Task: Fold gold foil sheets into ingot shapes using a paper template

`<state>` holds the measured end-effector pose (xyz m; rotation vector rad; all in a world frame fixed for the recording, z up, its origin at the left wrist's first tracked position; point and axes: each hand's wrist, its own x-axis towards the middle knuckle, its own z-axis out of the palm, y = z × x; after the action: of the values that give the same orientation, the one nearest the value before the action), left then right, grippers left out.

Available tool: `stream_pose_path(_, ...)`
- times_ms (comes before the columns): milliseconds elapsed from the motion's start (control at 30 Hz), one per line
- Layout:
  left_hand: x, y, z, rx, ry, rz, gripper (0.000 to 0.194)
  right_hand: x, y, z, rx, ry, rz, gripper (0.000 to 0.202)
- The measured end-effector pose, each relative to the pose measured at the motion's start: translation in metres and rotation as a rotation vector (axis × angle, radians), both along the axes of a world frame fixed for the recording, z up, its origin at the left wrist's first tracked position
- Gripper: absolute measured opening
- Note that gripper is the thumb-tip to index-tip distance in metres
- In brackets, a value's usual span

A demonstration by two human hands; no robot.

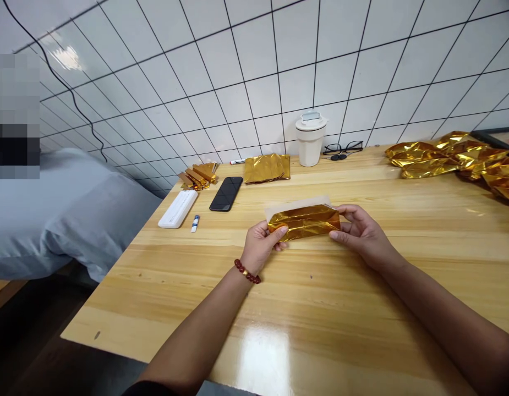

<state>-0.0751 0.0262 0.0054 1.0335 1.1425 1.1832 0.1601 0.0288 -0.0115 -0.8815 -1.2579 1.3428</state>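
A folded piece of gold foil with a pale, translucent strip along its far edge is held above the wooden table. My left hand pinches its left end, thumb on top and fingers beneath. At the right end, my right hand grips the foil between thumb and fingers. A dark red bead bracelet circles my left wrist. Beyond the held piece lies a flat stack of gold foil, and to its left is a small pile of folded gold strips.
A black phone, a white power bank and a small glue stick lie at the left. By the tiled wall are a white cup and glasses. Crumpled gold foil spreads at the back right.
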Motion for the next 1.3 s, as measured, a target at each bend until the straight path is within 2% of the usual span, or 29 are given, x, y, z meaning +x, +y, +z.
stream_pose_path(167, -0.002, 0.0, -0.001, 0.007, 0.02, -0.021, 0.041, 0.001, 0.001, -0.004, -0.013, -0.062, 0.031, 0.041)
stream_pose_path(333, -0.006, 0.001, -0.002, 0.008, 0.03, -0.051, 0.033, 0.001, 0.002, -0.004, 0.15, -0.21, 0.016, 0.038)
stream_pose_path(500, -0.009, 0.002, -0.003, -0.024, 0.069, -0.109, 0.026, 0.002, 0.001, -0.003, 0.117, -0.238, 0.066, 0.034)
stream_pose_path(667, -0.01, 0.004, -0.004, -0.025, 0.023, -0.181, 0.016, 0.004, 0.001, 0.002, 0.133, -0.251, 0.03, 0.022)
stream_pose_path(800, -0.012, 0.006, 0.0, -0.016, -0.068, -0.2, 0.029, 0.004, 0.001, 0.006, 0.198, -0.251, 0.036, 0.017)
stream_pose_path(933, -0.012, 0.007, 0.003, -0.013, -0.177, -0.151, 0.039, 0.003, 0.001, 0.005, 0.24, -0.234, 0.04, 0.016)
stream_pose_path(1133, -0.009, 0.004, 0.0, 0.002, -0.057, -0.148, 0.045, 0.001, 0.0, 0.007, 0.293, -0.253, 0.067, 0.018)
stream_pose_path(1300, -0.008, 0.004, -0.001, -0.003, -0.068, -0.092, 0.047, 0.006, -0.004, 0.009, 0.262, -0.276, 0.089, 0.034)
